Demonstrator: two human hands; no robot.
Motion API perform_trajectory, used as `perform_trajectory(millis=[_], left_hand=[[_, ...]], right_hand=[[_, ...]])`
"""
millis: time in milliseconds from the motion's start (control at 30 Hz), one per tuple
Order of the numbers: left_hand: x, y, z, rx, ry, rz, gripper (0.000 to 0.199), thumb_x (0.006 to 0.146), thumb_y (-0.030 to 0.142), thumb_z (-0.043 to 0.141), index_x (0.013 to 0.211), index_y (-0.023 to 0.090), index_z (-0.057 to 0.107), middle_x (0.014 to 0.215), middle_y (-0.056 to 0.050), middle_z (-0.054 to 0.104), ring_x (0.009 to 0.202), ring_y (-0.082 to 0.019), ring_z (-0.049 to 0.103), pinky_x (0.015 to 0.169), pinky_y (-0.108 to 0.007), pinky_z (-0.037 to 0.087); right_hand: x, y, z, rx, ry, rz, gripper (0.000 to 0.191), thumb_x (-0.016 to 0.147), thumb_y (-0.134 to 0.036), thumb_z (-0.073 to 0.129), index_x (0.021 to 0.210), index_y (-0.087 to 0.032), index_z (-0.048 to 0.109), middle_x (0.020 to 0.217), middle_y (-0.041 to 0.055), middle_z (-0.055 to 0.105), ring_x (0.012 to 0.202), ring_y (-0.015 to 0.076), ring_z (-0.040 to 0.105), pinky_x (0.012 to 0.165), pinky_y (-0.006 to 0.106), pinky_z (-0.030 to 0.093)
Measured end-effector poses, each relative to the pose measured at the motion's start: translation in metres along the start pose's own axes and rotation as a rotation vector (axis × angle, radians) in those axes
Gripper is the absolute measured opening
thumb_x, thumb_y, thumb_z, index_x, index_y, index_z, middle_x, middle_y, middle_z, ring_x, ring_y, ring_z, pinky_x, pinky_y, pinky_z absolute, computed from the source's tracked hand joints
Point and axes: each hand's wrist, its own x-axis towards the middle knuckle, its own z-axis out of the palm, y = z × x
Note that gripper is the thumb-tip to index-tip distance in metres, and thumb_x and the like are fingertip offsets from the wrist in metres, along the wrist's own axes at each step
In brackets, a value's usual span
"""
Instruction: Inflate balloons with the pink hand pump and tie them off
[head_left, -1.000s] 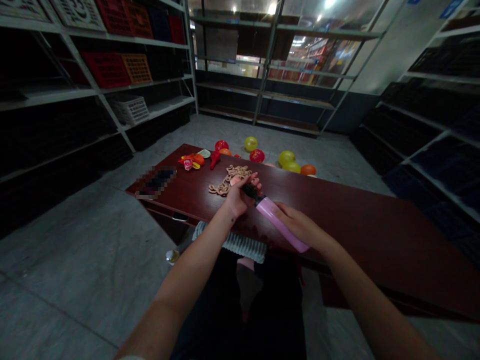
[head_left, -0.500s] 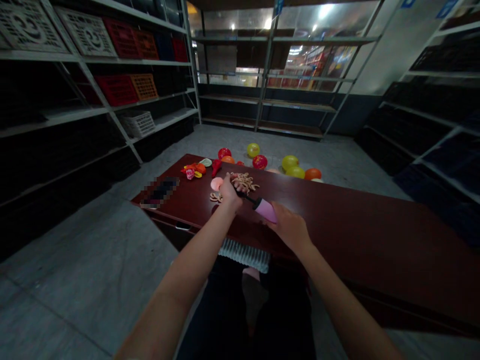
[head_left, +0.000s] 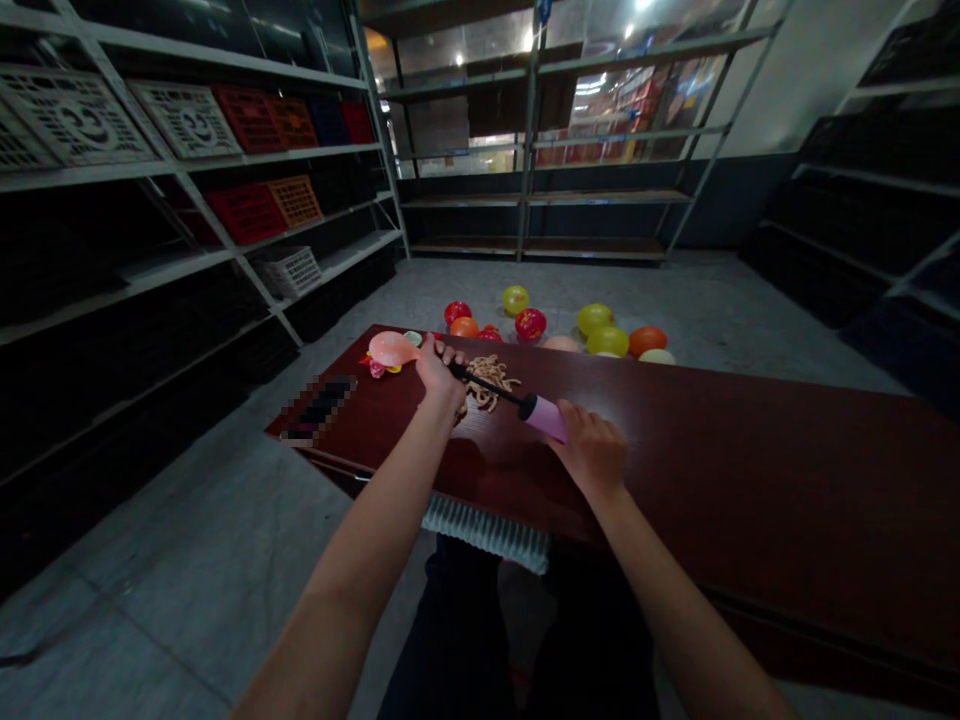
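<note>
A pink balloon pump (head_left: pixel 545 418) stretches between my hands above the table, its black rod drawn out. My right hand (head_left: pixel 592 450) is wrapped round the pump's pink body. At the rod's far end my left hand (head_left: pixel 441 370) is closed around the black handle and the neck of a peach-pink balloon (head_left: pixel 391 349). That balloon is partly inflated and points left. Below and beside my left hand lies a pile of tan rubber bands (head_left: pixel 487 383). Uninflated balloons (head_left: pixel 376 370) in red, yellow and pink lie partly hidden behind the peach-pink one.
A blurred-out phone-like object (head_left: pixel 319 408) lies on the left end of the dark red table (head_left: pixel 720 450). Inflated balloons (head_left: pixel 596 320) rest on the floor behind it. Shelves with crates (head_left: pixel 289 270) stand at the left, and a metal rack (head_left: pixel 525 200) at the back.
The peach-pink balloon has grown and now extends further left. My hands have moved apart, and more of the pump's black rod shows. The camera view has shifted slightly.
</note>
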Motion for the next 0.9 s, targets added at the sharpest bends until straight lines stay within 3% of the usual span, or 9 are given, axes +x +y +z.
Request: perform_trajectory(millis=[167, 267, 433, 533, 667, 900], left_hand=[[-0.017, -0.038, 0.009, 0.014, -0.126, -0.072, 0.048, 0.104, 0.031, 0.047, 0.061, 0.021, 0.028, 0.046, 0.007, 0.023, 0.035, -0.007, 0.026, 0.042, -0.024, 0.026], [-0.035, -0.063, 0.014, 0.036, -0.162, -0.101, 0.054, 0.105, 0.038, 0.046, 0.057, 0.021, 0.028, 0.045, 0.007, 0.023, 0.034, -0.007, 0.025, 0.042, -0.025, 0.026], [-0.049, -0.083, 0.021, 0.063, -0.055, -0.031, 0.062, 0.097, 0.059, 0.055, 0.055, 0.021, 0.03, 0.042, 0.007, 0.028, 0.034, -0.006, 0.028, 0.041, -0.024, 0.03], [-0.042, -0.077, 0.021, 0.037, 0.03, -0.008, 0.063, 0.097, 0.06, 0.055, 0.054, 0.021, 0.028, 0.041, 0.007, 0.026, 0.034, -0.007, 0.028, 0.04, -0.024, 0.028], [-0.025, -0.06, 0.013, 0.024, 0.128, -0.035, 0.064, 0.093, 0.064, 0.056, 0.057, 0.022, 0.026, 0.043, 0.008, 0.024, 0.034, -0.006, 0.025, 0.038, -0.023, 0.025], [0.006, -0.008, 0.01, 0.058, 0.216, 0.041, 0.061, 0.095, 0.059, 0.057, 0.059, 0.022, 0.025, 0.043, 0.009, 0.024, 0.034, -0.006, 0.027, 0.037, -0.022, 0.028]], right_hand=[[-0.002, 0.006, 0.001, -0.004, 0.01, 0.038, 0.046, 0.095, -0.035, 0.056, 0.138, -0.018, 0.053, 0.116, 0.0166, 0.07, 0.097, 0.0325, 0.062, 0.082, 0.041, 0.043], [-0.001, 0.006, 0.005, -0.004, 0.031, 0.041, 0.045, 0.096, -0.036, 0.056, 0.137, -0.017, 0.054, 0.116, 0.0161, 0.069, 0.096, 0.0312, 0.061, 0.08, 0.039, 0.042], [0.001, 0.007, 0.02, -0.044, 0.186, 0.073, 0.044, 0.088, -0.034, 0.07, 0.128, -0.02, 0.06, 0.1, 0.0095, 0.071, 0.087, 0.0263, 0.063, 0.073, 0.035, 0.04], [0.002, 0.006, 0.026, -0.071, 0.218, 0.003, 0.048, 0.086, -0.034, 0.073, 0.13, -0.02, 0.059, 0.103, 0.0082, 0.072, 0.088, 0.0246, 0.063, 0.073, 0.035, 0.04], [0.002, 0.002, 0.026, -0.097, 0.159, -0.087, 0.049, 0.091, -0.034, 0.069, 0.137, -0.021, 0.054, 0.108, 0.0072, 0.072, 0.09, 0.0237, 0.062, 0.074, 0.035, 0.04], [0.002, -0.002, 0.021, -0.099, 0.129, -0.135, 0.051, 0.091, -0.033, 0.069, 0.137, -0.021, 0.053, 0.108, 0.0073, 0.071, 0.093, 0.0237, 0.064, 0.074, 0.036, 0.042]])
